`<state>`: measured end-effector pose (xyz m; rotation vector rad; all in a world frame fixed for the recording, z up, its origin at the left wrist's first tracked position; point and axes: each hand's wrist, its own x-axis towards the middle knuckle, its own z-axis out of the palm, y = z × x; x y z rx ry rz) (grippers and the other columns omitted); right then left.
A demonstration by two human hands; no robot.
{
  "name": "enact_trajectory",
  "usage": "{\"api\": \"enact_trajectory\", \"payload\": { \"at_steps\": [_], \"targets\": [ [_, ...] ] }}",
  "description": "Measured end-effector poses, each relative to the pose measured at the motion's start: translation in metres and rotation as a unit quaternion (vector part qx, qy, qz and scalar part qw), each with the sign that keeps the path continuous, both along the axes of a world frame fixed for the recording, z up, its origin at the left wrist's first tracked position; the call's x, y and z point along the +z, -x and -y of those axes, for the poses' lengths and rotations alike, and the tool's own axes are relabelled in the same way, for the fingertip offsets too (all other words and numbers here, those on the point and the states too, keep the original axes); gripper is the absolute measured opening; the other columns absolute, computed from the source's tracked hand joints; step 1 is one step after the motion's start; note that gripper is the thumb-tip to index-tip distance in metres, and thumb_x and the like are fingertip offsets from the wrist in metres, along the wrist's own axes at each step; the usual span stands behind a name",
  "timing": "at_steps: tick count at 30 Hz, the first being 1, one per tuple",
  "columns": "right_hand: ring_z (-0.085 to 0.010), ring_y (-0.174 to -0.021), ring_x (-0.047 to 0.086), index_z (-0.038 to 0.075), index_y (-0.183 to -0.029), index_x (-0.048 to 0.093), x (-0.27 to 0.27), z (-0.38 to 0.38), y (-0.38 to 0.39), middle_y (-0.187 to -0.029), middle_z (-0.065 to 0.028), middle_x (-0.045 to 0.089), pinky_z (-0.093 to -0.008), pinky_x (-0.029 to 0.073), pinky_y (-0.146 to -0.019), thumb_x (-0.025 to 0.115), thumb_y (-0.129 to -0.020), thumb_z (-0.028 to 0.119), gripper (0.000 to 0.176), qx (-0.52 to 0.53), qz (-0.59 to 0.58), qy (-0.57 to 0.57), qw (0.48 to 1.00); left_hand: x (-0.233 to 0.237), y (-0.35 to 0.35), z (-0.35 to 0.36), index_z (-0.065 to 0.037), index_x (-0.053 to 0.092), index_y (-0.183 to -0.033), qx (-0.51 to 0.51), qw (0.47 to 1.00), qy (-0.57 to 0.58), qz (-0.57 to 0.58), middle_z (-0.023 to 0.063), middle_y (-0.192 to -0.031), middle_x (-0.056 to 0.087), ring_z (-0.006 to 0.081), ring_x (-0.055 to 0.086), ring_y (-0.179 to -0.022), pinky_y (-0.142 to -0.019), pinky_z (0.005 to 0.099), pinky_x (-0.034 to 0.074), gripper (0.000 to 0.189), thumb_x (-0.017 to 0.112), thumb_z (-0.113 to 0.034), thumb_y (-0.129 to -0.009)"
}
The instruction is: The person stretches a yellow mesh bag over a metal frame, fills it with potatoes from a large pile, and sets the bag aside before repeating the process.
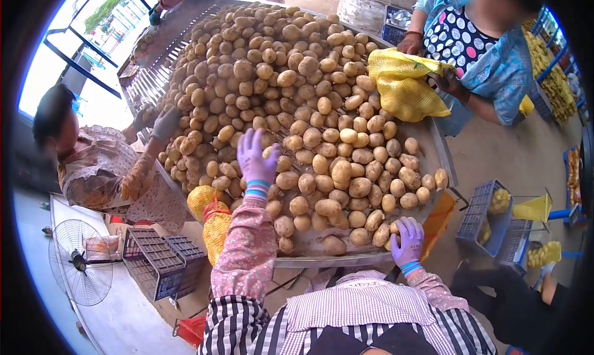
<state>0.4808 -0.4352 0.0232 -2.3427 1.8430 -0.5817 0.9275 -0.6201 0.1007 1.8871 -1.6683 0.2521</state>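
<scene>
A large heap of potatoes [247,76] covers a metal table [371,260]. My left hand [257,159], in a purple glove, reaches over the middle of the heap with its fingers spread and nothing held. Near the front right edge, my right hand [408,241], also gloved in purple, has its fingers extended beside a potato [394,228]; whether it presses on that potato is hard to see. Left of my left forearm stands a yellow mesh bag [216,231] tied with red at its neck.
Across on the right, a person [501,64] holds a yellow mesh bag [405,89]. Another person [99,163] works at the left with gloved hands in the heap. Plastic crates [154,262] and a fan [77,262] stand lower left; more crates [486,216] are at right.
</scene>
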Motion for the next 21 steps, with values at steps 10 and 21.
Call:
{"api": "enact_trajectory", "payload": {
  "at_steps": [10,21],
  "targets": [
    [-0.0349,-0.13,0.049,0.01,-0.126,0.06,-0.002,0.003,0.001,-0.133,-0.0119,0.058,-0.0542,0.033,-0.114,0.068,-0.084,0.024,0.046,0.011,-0.012,0.002,1.0,-0.036,-0.102,0.026,0.0,0.047,-0.144,0.179,0.936,-0.278,0.118,0.0235,-0.146,0.049,0.0379,0.048,-0.135,-0.113,0.0464,0.039,0.089,0.067,-0.065,-0.087],
    [-0.0333,-0.129,0.05,0.011,-0.125,0.06,0.012,0.009,-0.001,-0.13,-0.0114,0.06,-0.0535,0.034,-0.113,0.067,-0.084,0.024,0.044,0.004,0.014,-0.012,1.0,-0.053,-0.056,0.003,-0.004,0.045,-0.147,0.055,0.948,-0.239,-0.202,0.0274,-0.145,0.05,0.0407,0.05,-0.134,-0.112,0.0455,0.041,0.097,0.082,-0.059,-0.077]
  ]
}}
